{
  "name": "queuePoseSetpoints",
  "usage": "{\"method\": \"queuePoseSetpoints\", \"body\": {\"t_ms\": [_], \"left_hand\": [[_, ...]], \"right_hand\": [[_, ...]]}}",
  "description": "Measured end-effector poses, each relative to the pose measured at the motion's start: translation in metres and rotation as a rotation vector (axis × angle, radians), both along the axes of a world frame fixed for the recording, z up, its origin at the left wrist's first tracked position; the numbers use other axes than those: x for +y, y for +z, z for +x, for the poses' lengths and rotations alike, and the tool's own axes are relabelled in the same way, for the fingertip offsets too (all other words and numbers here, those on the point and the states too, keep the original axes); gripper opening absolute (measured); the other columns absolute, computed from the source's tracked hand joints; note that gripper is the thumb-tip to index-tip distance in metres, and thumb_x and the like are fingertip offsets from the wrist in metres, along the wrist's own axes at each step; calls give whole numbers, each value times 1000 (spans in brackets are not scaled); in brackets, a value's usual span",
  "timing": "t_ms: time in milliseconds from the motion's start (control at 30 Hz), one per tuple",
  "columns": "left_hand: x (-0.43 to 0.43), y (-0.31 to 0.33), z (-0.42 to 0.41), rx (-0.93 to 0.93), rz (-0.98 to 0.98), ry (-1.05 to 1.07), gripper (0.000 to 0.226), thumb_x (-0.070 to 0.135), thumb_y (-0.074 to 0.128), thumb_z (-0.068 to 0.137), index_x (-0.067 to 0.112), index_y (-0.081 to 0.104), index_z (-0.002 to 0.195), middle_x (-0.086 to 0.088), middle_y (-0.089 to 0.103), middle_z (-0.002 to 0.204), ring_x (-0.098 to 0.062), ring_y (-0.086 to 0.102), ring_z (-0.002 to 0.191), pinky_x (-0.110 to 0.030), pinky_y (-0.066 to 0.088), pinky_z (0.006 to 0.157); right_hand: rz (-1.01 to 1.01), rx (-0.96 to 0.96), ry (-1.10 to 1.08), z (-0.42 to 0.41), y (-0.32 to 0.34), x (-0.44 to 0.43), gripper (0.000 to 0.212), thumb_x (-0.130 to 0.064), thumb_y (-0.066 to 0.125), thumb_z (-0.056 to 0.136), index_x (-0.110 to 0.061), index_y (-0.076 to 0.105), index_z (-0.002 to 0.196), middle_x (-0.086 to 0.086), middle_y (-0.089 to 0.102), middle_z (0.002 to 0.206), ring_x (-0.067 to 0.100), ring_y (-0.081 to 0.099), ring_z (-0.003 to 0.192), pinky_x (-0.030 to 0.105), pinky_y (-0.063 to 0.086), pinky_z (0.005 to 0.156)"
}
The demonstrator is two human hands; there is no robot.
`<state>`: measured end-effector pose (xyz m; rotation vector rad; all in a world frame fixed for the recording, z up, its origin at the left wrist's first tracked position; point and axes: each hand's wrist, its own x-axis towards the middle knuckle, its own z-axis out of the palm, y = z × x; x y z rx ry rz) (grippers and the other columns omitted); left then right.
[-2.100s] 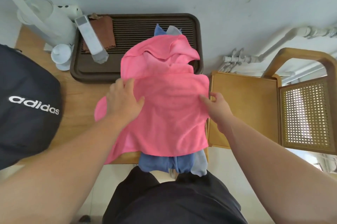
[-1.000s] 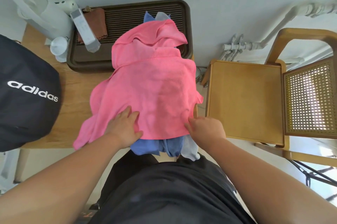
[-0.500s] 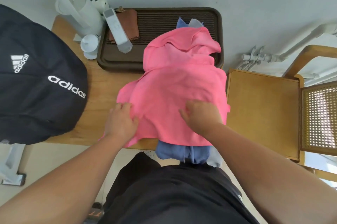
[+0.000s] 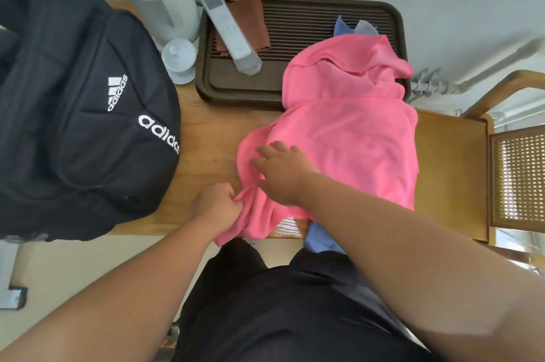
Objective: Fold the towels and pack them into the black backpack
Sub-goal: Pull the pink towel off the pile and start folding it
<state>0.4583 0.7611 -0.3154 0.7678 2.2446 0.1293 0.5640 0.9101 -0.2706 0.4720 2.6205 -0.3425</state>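
We are mid-fold: our left hand [image 4: 219, 204] pinches the pink towel's [image 4: 348, 137] corner, our right hand [image 4: 284, 174] presses flat-fingered, ready to fold over.

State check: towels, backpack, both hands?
pink towel: unfolded, atop the blue towel, far end on the tray
blue towel: under it, near end hanging off the table
black backpack: on the table's left, opening not visible
left hand: pinches the pink towel's near edge
right hand: fingers straight, rests on the pink towel
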Motion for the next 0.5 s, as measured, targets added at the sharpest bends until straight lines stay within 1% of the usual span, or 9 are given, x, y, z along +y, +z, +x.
{"method": "queuePoseSetpoints", "body": {"t_ms": [100, 167, 200, 233, 300, 367, 433, 467, 500], "left_hand": [[-10, -4, -5, -97, 109, 79, 21, 25, 61, 90, 15, 55, 72, -2, 61, 69, -22, 53, 64, -36, 42, 58], [-17, -3, -9, -160, 179, 132, 17, 21, 62, 90, 14, 55, 76, -3, 60, 70, -21, 51, 63, -34, 40, 57], [-20, -1, -10, -197, 207, 157, 15, 20, 62, 90, 15, 56, 77, -2, 60, 70, -20, 51, 63, -34, 40, 58], [-23, 0, -11, -238, 230, 186, 12, 18, 62, 90, 17, 57, 79, -2, 60, 72, -20, 52, 64, -33, 41, 59], [-28, 2, -13, -323, 239, 244, 8, 17, 65, 88, 21, 59, 85, -1, 64, 80, -19, 58, 71, -33, 45, 62], [-32, 2, -14, -391, 191, 282, 17, 19, 69, 85, 24, 59, 98, 3, 67, 92, -17, 63, 83, -32, 50, 69], [-37, -2, -16, -437, 138, 309, 33, 21, 72, 83, 28, 54, 110, 5, 68, 99, -15, 65, 92, -35, 55, 77], [-39, -3, -16, -442, 123, 314, 35, 20, 73, 83, 28, 53, 112, 5, 69, 99, -16, 66, 92, -37, 56, 79], [-40, -4, -17, -431, 115, 314, 31, 19, 71, 83, 26, 55, 108, 4, 71, 96, -17, 67, 90, -37, 57, 78]], "right_hand": [[63, -107, 106, -32, -6, -3, 67, -29, 46, 98, -41, 17, 157, 2, 5, 168, 33, 15, 150, 52, 29, 113], [81, -218, 141, -47, -14, -4, 73, -27, 50, 96, -42, 13, 158, 3, -1, 169, 35, 8, 153, 53, 25, 115], [74, -243, 129, -52, -17, -5, 76, -27, 52, 96, -43, 11, 158, 4, 3, 168, 35, 13, 151, 52, 26, 114], [67, -243, 106, -55, -21, -5, 78, -28, 53, 96, -44, 8, 158, 6, 9, 167, 35, 21, 148, 50, 29, 112], [75, -198, 71, -58, -26, -7, 79, -33, 52, 97, -46, 2, 157, 7, 18, 161, 34, 38, 136, 46, 38, 104], [97, -161, 72, -60, -30, -8, 81, -33, 52, 97, -48, -1, 156, 7, 15, 161, 33, 45, 127, 43, 44, 97], [95, -155, 88, -64, -32, -9, 79, -26, 51, 97, -46, 2, 156, 6, 12, 161, 33, 48, 124, 43, 46, 93], [88, -153, 82, -67, -33, -9, 76, -23, 50, 97, -44, 8, 157, 6, 19, 158, 33, 51, 122, 43, 46, 91], [78, -140, 61, -70, -32, -10, 71, -21, 49, 97, -41, 16, 156, 7, 29, 152, 33, 53, 119, 43, 47, 88]]}}
